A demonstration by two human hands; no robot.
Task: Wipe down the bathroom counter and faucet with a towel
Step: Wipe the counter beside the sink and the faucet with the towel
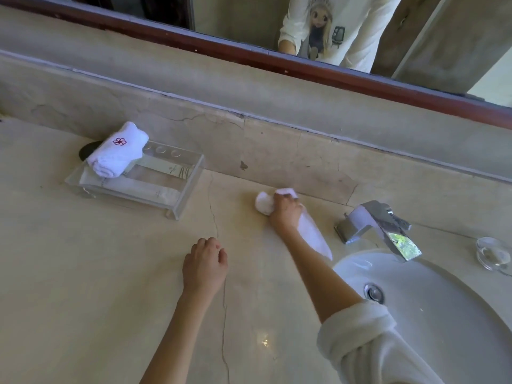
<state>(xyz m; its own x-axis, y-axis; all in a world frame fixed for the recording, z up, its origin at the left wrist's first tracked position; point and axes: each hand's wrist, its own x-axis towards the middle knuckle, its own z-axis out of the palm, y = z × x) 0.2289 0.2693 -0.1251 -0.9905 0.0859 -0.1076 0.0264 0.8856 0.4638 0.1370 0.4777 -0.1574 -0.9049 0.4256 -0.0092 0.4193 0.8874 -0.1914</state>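
My right hand [285, 212] grips a white towel [311, 232] and holds it down on the beige marble counter [110, 259], close to the backsplash and left of the chrome faucet [379, 225]. One end of the towel bunches out past my fingers, the other trails back toward the sink. My left hand [205, 266] rests on the counter nearer to me, fingers loosely curled, holding nothing.
A clear acrylic tray [177, 189] with packets stands at the back left, a rolled white towel [117, 149] lying on it. The white sink basin [432, 309] is at the right, a small glass dish [494, 253] beyond it. A mirror [249, 20] runs above the backsplash.
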